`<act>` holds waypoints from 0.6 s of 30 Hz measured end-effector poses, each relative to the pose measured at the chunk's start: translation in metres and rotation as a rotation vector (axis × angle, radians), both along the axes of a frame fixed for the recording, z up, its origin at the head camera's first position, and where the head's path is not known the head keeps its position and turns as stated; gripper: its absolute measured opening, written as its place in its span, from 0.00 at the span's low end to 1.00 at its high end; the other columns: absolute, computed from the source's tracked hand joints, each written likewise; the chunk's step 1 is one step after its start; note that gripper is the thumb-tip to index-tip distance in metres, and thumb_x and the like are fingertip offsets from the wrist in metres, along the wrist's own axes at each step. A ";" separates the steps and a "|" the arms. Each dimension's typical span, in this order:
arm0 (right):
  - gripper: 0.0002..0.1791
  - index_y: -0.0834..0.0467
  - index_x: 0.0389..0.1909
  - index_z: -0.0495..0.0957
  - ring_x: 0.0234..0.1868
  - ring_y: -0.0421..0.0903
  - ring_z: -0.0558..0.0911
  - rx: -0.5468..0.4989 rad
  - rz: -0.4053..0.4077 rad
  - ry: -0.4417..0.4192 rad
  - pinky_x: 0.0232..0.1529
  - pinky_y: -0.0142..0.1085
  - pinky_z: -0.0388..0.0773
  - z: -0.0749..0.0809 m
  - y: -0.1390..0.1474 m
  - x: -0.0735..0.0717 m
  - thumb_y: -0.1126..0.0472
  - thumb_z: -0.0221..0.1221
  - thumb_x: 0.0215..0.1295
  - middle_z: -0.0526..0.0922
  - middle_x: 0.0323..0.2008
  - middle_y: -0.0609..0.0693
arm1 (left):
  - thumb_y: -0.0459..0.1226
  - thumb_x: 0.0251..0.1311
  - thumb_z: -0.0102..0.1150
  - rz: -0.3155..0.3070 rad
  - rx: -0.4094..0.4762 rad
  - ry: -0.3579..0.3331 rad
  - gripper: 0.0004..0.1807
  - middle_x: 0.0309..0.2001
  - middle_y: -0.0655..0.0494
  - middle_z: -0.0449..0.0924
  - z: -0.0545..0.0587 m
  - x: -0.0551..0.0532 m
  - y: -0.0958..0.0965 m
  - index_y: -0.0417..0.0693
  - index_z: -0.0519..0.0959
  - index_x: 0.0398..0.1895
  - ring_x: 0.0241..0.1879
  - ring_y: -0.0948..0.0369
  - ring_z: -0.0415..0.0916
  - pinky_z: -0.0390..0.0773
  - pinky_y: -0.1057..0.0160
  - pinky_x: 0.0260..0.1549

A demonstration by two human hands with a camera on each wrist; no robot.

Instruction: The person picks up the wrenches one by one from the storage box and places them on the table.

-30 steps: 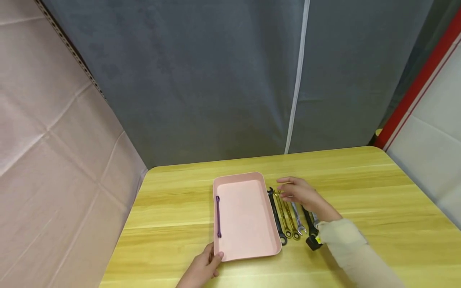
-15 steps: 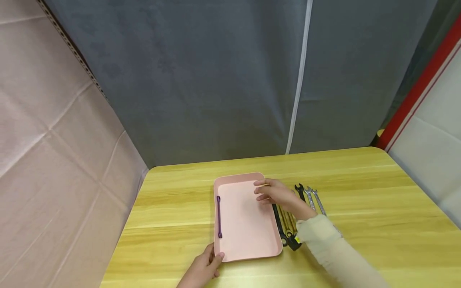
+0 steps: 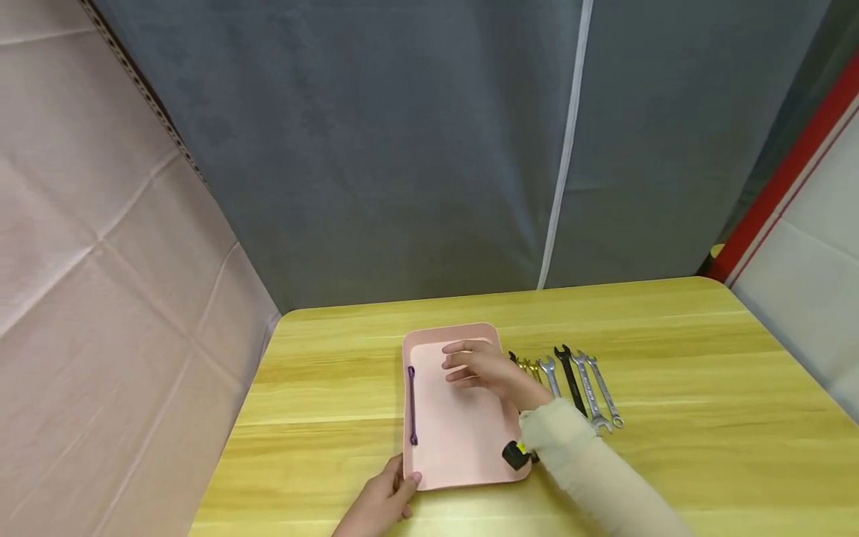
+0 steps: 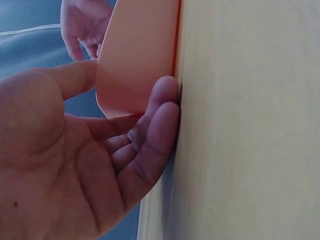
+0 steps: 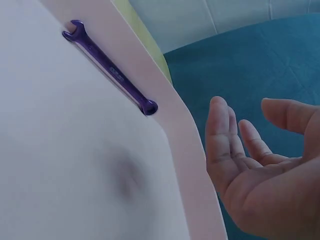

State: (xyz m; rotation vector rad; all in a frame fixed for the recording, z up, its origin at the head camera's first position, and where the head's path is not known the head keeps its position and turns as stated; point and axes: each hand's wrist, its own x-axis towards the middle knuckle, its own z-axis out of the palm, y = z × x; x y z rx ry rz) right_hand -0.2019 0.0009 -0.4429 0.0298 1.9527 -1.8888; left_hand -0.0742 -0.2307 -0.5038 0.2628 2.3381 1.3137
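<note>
A pink tray (image 3: 463, 455) lies on the table, with a purple wrench (image 3: 412, 406) along the inside of its left wall. My left hand (image 3: 376, 496) holds the tray's near left corner, thumb on the rim and fingers around the outside; the left wrist view shows this grip on the tray wall (image 4: 137, 60). Over the tray's interior hovers my right hand (image 3: 486, 373), fingers loosely extended and holding nothing. In the right wrist view the purple wrench (image 5: 112, 70) appears apart from that hand (image 5: 265, 175).
Right of the tray lie several wrenches in a row: gold wrenches (image 3: 535, 371), a silver wrench (image 3: 550, 375), a black wrench (image 3: 570, 379) and two more silver ones, the outermost wrench (image 3: 606, 391) at right. My right forearm partly covers the row. A grey curtain (image 3: 403, 164) hangs behind the table.
My right hand has moved left from above the wrench row to over the tray, uncovering the silver and black wrenches on the right. The left hand stays at the tray's corner.
</note>
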 end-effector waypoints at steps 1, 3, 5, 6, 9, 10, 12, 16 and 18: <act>0.21 0.64 0.58 0.68 0.42 0.53 0.84 -0.011 0.009 -0.005 0.41 0.40 0.82 -0.001 -0.003 -0.001 0.62 0.53 0.64 0.78 0.48 0.62 | 0.49 0.67 0.45 0.001 -0.001 0.004 0.35 0.27 0.54 0.74 0.000 0.000 0.000 0.30 0.56 0.65 0.22 0.64 0.71 0.70 0.69 0.18; 0.21 0.64 0.57 0.69 0.41 0.51 0.84 -0.023 0.022 -0.016 0.42 0.41 0.82 -0.004 -0.009 -0.003 0.62 0.53 0.64 0.78 0.48 0.62 | 0.49 0.67 0.45 0.003 -0.001 0.007 0.34 0.27 0.54 0.74 -0.002 0.000 0.001 0.31 0.56 0.65 0.22 0.64 0.71 0.70 0.68 0.18; 0.21 0.64 0.58 0.68 0.40 0.50 0.84 -0.032 0.034 -0.026 0.44 0.42 0.81 -0.007 -0.014 -0.004 0.62 0.53 0.64 0.78 0.48 0.62 | 0.48 0.67 0.45 0.000 -0.003 0.006 0.34 0.27 0.54 0.74 -0.002 0.000 0.001 0.31 0.56 0.65 0.22 0.64 0.71 0.70 0.68 0.18; 0.22 0.64 0.58 0.68 0.39 0.49 0.84 -0.034 0.037 -0.030 0.45 0.42 0.81 -0.008 -0.017 -0.004 0.62 0.53 0.64 0.78 0.48 0.62 | 0.48 0.67 0.45 -0.003 -0.005 0.006 0.34 0.27 0.54 0.74 -0.001 -0.001 0.001 0.31 0.57 0.65 0.22 0.64 0.71 0.70 0.68 0.18; 0.22 0.66 0.58 0.67 0.37 0.47 0.84 -0.046 0.034 -0.042 0.46 0.42 0.81 -0.013 -0.023 -0.004 0.63 0.53 0.64 0.79 0.47 0.62 | 0.48 0.67 0.45 -0.012 -0.001 0.002 0.34 0.27 0.53 0.74 -0.001 -0.001 0.002 0.31 0.57 0.65 0.22 0.64 0.71 0.70 0.68 0.18; 0.22 0.67 0.58 0.67 0.36 0.46 0.84 -0.052 0.035 -0.042 0.46 0.42 0.81 -0.015 -0.025 -0.004 0.64 0.53 0.64 0.79 0.46 0.62 | 0.49 0.67 0.45 -0.012 -0.001 0.001 0.34 0.27 0.54 0.74 0.000 -0.001 0.002 0.31 0.57 0.65 0.22 0.64 0.71 0.70 0.68 0.18; 0.22 0.67 0.58 0.67 0.36 0.47 0.85 -0.063 0.036 -0.049 0.45 0.41 0.81 -0.019 -0.029 -0.003 0.65 0.53 0.64 0.79 0.46 0.62 | 0.49 0.67 0.45 -0.011 0.000 -0.006 0.34 0.27 0.54 0.73 0.000 -0.001 0.002 0.31 0.56 0.65 0.22 0.64 0.71 0.69 0.68 0.19; 0.22 0.67 0.58 0.67 0.37 0.47 0.84 -0.082 0.049 -0.085 0.45 0.41 0.81 -0.027 -0.035 -0.002 0.65 0.52 0.64 0.79 0.47 0.63 | 0.49 0.67 0.45 -0.005 -0.001 -0.019 0.35 0.27 0.53 0.73 0.000 0.000 0.001 0.31 0.56 0.65 0.22 0.63 0.71 0.70 0.68 0.19; 0.22 0.66 0.58 0.67 0.38 0.47 0.84 -0.089 0.055 -0.102 0.45 0.41 0.81 -0.030 -0.037 -0.002 0.64 0.52 0.64 0.79 0.48 0.63 | 0.50 0.67 0.45 -0.005 -0.004 -0.021 0.35 0.27 0.53 0.73 0.000 -0.001 0.001 0.31 0.56 0.65 0.23 0.63 0.71 0.70 0.68 0.19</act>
